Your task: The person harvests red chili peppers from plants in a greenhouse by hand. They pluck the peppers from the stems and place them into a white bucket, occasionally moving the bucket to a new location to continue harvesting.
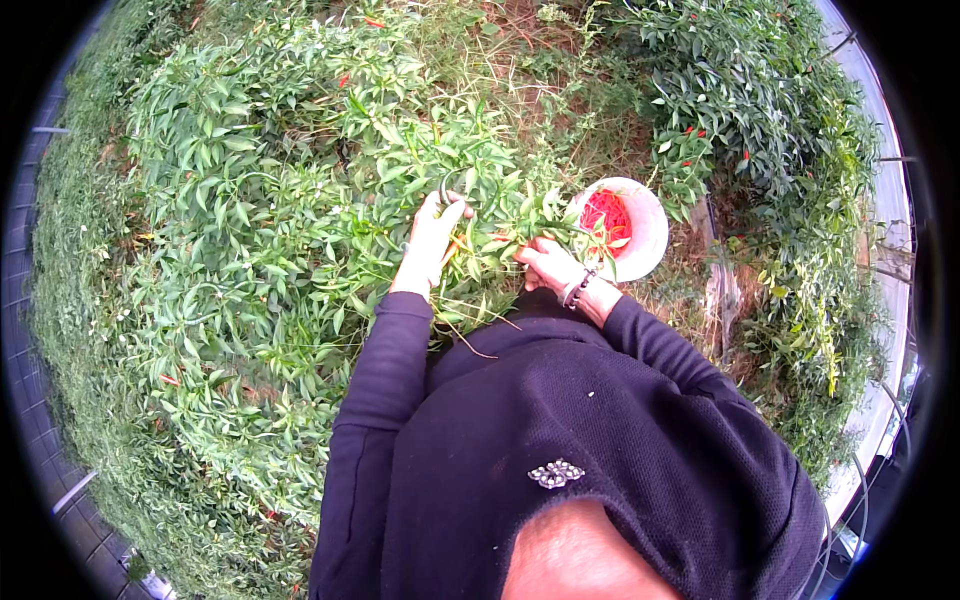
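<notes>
Among the leaves of a chili pepper plant (390,169), my left hand (429,240) has its thumb and fingers closed around a dark green chili (443,187). An orange chili (451,250) hangs against the inner side of that hand. To its right, my right hand (553,266) has curled fingers pinched at a red chili (501,238), partly hidden by leaves. A beaded bracelet (579,289) circles the right wrist. Just beyond this wrist stands a whitish bucket (651,229) holding many red chilies (604,217); leafy sprigs overlap its near rim.
Dense pepper plants (225,315) spread along the left. Another row (735,97) with red chilies grows on the right. Dry grass and weeds (517,60) cover the strip between them. Pale sheeting (892,225) borders the far right, and dark gridded ground cover (30,360) the left.
</notes>
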`<state>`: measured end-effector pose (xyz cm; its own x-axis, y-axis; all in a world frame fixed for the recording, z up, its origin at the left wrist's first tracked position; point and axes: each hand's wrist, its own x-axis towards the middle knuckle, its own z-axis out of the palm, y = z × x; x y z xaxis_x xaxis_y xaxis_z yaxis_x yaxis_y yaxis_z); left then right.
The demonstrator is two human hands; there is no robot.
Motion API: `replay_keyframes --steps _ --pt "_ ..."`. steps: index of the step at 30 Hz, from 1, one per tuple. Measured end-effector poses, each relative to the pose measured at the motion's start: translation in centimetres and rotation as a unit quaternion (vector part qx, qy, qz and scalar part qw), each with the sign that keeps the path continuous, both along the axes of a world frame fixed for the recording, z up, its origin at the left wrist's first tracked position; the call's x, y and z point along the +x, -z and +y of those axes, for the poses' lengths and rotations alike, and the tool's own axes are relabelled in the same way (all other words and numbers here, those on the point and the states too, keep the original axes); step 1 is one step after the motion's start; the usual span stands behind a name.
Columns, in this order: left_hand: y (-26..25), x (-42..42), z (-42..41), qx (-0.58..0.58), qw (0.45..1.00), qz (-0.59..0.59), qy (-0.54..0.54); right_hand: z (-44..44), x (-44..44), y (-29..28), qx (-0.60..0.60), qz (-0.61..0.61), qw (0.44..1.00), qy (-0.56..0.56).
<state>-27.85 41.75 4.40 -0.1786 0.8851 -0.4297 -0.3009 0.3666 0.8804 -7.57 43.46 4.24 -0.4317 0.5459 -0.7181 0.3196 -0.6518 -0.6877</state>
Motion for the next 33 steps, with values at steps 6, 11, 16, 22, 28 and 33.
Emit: replay_keyframes --steps 6,11,16,22,28,33 --pt "-0.5 0.5 -0.6 -0.014 1.000 0.014 0.019 1.5 -2.0 1.4 -0.105 0.041 0.989 0.093" --pt "-0.1 0.1 -1.0 -0.012 1.000 0.021 0.018 2.5 -2.0 1.2 -0.039 -0.021 0.992 -0.121" --pt "0.2 -0.1 -1.3 -0.012 1.000 0.002 0.008 3.7 -2.2 1.8 0.005 -0.009 0.966 -0.259" --pt "0.9 -0.8 -0.8 -0.024 0.997 -0.042 -0.059 2.7 -2.9 1.5 -0.180 0.165 0.957 -0.154" --pt "1.2 -1.5 -0.8 0.017 0.995 -0.071 -0.072 1.5 -1.6 -0.4 -0.168 0.246 0.952 -0.074" --pt "0.8 -1.5 -0.7 -0.003 0.998 -0.039 -0.057 2.3 -2.1 -0.5 0.038 0.064 0.993 -0.086"
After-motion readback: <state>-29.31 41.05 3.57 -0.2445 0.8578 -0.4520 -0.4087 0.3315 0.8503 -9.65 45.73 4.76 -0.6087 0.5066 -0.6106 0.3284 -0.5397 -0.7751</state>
